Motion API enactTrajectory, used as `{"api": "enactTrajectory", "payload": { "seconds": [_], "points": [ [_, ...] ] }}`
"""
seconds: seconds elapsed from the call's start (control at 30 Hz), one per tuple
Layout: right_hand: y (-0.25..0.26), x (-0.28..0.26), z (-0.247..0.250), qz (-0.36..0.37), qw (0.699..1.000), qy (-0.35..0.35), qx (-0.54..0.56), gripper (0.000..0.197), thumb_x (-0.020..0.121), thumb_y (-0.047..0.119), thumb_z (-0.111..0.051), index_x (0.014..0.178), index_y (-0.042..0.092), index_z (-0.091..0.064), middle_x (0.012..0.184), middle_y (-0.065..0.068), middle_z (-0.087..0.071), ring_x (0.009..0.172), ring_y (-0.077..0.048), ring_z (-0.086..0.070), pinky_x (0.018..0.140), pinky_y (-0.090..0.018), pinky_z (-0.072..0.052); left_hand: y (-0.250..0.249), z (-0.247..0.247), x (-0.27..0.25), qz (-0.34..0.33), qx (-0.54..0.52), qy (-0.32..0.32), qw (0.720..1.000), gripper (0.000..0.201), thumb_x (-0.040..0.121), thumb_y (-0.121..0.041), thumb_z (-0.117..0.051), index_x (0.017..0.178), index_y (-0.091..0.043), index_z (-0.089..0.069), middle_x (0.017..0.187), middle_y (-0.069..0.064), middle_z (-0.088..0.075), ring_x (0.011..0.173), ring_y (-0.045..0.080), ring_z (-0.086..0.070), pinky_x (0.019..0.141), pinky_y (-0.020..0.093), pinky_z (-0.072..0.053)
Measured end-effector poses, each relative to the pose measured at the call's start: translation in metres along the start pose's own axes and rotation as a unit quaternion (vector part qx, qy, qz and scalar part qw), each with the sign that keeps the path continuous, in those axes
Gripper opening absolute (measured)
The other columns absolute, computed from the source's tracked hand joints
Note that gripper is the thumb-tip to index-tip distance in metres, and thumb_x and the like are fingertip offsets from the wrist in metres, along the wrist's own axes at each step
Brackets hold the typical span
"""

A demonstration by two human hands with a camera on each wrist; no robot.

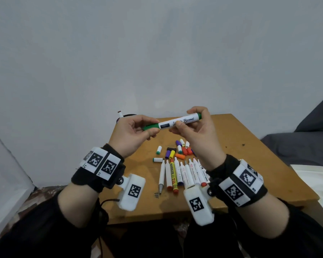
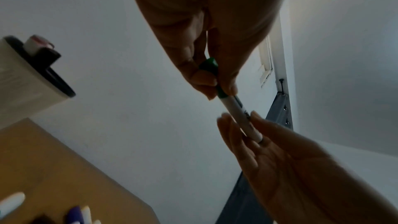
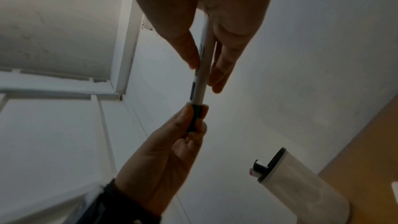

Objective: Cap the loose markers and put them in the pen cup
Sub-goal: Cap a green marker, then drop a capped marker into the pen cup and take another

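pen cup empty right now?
No, the right wrist view shows one marker already sticking out past the dark rim of the pen cup.

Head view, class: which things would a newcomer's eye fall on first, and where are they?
First, the green marker held level above the table: the left hand pinches its green cap, and the right hand holds the barrel. Below lie the loose caps and a row of uncapped markers.

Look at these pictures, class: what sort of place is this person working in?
Probably a room in a home, not a workshop: a small wooden table pushed against a plain painted wall, grey upholstered furniture beside it, patterned flooring below.
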State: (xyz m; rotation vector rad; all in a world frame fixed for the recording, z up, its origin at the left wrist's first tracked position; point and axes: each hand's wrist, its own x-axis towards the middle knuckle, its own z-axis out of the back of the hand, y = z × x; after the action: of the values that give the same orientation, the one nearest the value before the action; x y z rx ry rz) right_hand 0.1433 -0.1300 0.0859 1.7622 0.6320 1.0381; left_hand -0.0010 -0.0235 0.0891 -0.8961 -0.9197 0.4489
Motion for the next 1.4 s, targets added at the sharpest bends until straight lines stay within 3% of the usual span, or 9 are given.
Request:
{"api": "enactTrajectory", "payload": {
  "seconds": [0.13, 0.27, 0.4, 0.43, 0.53, 0.6, 0.73, 1.1, 1.4],
  "points": [
    [-0.006, 0.016, 0.01, 0.023, 0.985, 0.008, -0.171, 0.031, 0.09, 0.004, -0.055, 0.113, 0.023, -0.047, 0.1, -0.008, -0.064, 0.088, -0.021, -0.067, 0.082, -0.034, -0.057, 0.008, 0.03, 0.021, 0.009, 0.089, -0.049, 0.995, 0.022, 0.076, -0.004, -0.071, 0.087, -0.023, -0.069, 0.088, -0.001, -0.07, 0.079, 0.011, -0.066, 0.075, 0.02, -0.054],
    [-0.015, 0.028, 0.017, 0.073, 0.928, 0.089, -0.353, 0.026, 0.09, 0.008, -0.055, 0.108, 0.027, -0.055, 0.098, 0.004, -0.064, 0.09, -0.008, -0.062, 0.081, -0.026, -0.054, 0.019, 0.063, 0.045, 0.011, 0.3, -0.095, 0.949, 0.02, 0.079, -0.011, -0.071, 0.099, -0.011, -0.071, 0.094, 0.002, -0.07, 0.085, 0.014, -0.063, 0.08, 0.013, -0.044],
    [-0.031, 0.033, 0.014, 0.092, 0.805, 0.284, -0.513, 0.022, 0.091, 0.009, -0.053, 0.106, 0.02, -0.065, 0.106, 0.003, -0.066, 0.087, -0.002, -0.053, 0.073, -0.009, -0.042, 0.037, 0.083, 0.067, 0.023, 0.428, -0.072, 0.901, 0.024, 0.084, -0.01, -0.064, 0.106, -0.005, -0.068, 0.108, 0.015, -0.068, 0.102, 0.028, -0.061, 0.095, 0.029, -0.041],
    [-0.037, 0.034, 0.012, 0.086, 0.763, 0.335, -0.546, 0.022, 0.092, 0.011, -0.053, 0.108, 0.02, -0.065, 0.11, 0.003, -0.065, 0.089, -0.003, -0.051, 0.076, -0.01, -0.041, 0.043, 0.086, 0.071, 0.028, 0.448, -0.064, 0.891, 0.024, 0.084, -0.01, -0.063, 0.107, -0.005, -0.067, 0.109, 0.016, -0.067, 0.104, 0.03, -0.06, 0.097, 0.032, -0.041],
    [-0.053, 0.036, 0.006, 0.075, 0.653, 0.421, -0.625, 0.026, 0.093, 0.015, -0.05, 0.113, 0.025, -0.063, 0.116, 0.002, -0.062, 0.107, -0.014, -0.052, 0.089, -0.034, -0.046, 0.059, 0.091, 0.081, 0.029, 0.485, -0.043, 0.873, 0.024, 0.085, -0.007, -0.061, 0.108, -0.003, -0.067, 0.109, 0.019, -0.066, 0.104, 0.034, -0.058, 0.098, 0.039, -0.043],
    [-0.06, 0.037, 0.001, 0.08, 0.619, 0.444, -0.644, 0.028, 0.093, 0.014, -0.049, 0.113, 0.025, -0.063, 0.116, 0.001, -0.061, 0.113, -0.018, -0.05, 0.089, -0.043, -0.047, 0.068, 0.091, 0.087, 0.023, 0.498, -0.026, 0.866, 0.024, 0.084, -0.005, -0.059, 0.106, -0.002, -0.067, 0.106, 0.02, -0.065, 0.1, 0.036, -0.058, 0.095, 0.041, -0.044],
    [-0.07, 0.038, -0.008, 0.083, 0.56, 0.494, -0.66, 0.028, 0.093, 0.015, -0.05, 0.117, 0.025, -0.062, 0.119, 0.0, -0.059, 0.117, -0.02, -0.048, 0.088, -0.044, -0.048, 0.079, 0.088, 0.098, 0.011, 0.519, 0.012, 0.855, 0.027, 0.083, -0.001, -0.055, 0.106, -0.004, -0.068, 0.103, 0.022, -0.062, 0.097, 0.038, -0.057, 0.09, 0.043, -0.046],
    [-0.096, 0.038, -0.027, 0.072, 0.444, 0.589, -0.671, 0.027, 0.092, 0.024, -0.053, 0.118, 0.027, -0.062, 0.114, -0.006, -0.057, 0.102, -0.025, -0.056, 0.08, -0.042, -0.054, 0.106, 0.072, 0.111, 0.055, 0.538, 0.073, 0.838, 0.028, 0.089, -0.005, -0.053, 0.113, -0.009, -0.066, 0.116, 0.017, -0.054, 0.108, 0.035, -0.053, 0.092, 0.039, -0.043],
    [-0.1, 0.035, -0.037, 0.1, 0.404, 0.604, -0.679, 0.03, 0.094, 0.018, -0.05, 0.122, 0.016, -0.058, 0.116, -0.01, -0.055, 0.097, -0.024, -0.057, 0.079, -0.036, -0.053, 0.115, 0.061, 0.106, 0.049, 0.542, 0.066, 0.836, 0.033, 0.093, -0.005, -0.043, 0.116, -0.016, -0.064, 0.122, 0.01, -0.058, 0.112, 0.031, -0.053, 0.088, 0.043, -0.049]
  ]
}}
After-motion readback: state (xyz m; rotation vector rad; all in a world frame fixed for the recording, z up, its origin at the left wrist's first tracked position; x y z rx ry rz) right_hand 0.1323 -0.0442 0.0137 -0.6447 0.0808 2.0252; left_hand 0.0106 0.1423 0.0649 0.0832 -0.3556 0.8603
